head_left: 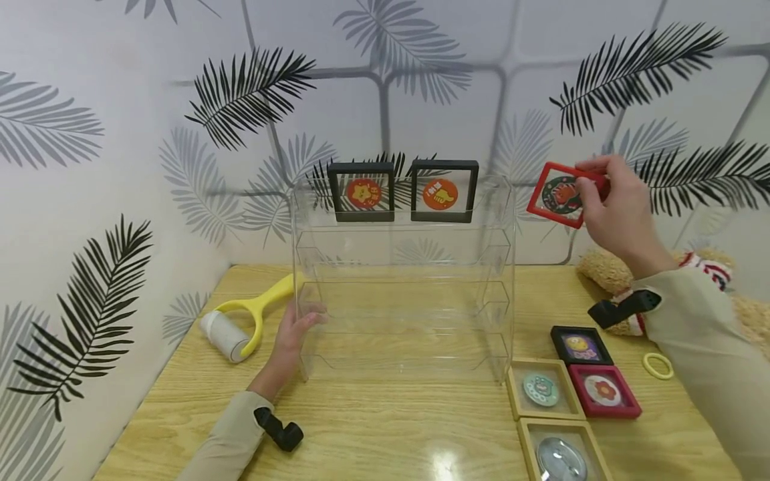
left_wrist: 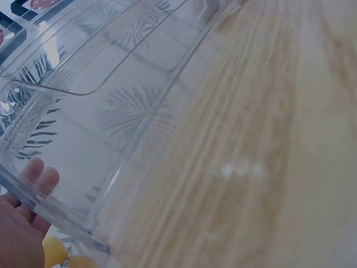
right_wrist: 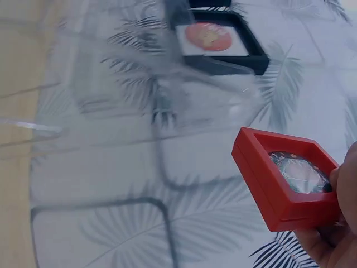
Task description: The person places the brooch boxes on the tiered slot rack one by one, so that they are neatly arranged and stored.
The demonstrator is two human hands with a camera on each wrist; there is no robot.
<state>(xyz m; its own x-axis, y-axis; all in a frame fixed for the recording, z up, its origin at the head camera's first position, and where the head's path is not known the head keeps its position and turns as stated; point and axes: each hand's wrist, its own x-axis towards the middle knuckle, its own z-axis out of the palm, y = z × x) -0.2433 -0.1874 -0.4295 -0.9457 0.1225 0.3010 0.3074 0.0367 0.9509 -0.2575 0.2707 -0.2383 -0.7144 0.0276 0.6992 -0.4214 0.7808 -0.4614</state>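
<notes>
A clear stepped display rack stands on the wooden table, with two black framed badges, a star one and a thumbs-up one, upright on its top tier. My left hand holds the rack's left side panel near the bottom; in the left wrist view its fingers show partly through the plastic. Up to the right of the rack, my right hand pinches a red square frame with a round badge inside. That red frame is apart from the rack in the right wrist view.
On the right lie a black frame, a pink frame and two wooden frames, one with a green badge. A yellow ring and a plush toy are beyond them. A yellow-handled lint roller lies left of the rack.
</notes>
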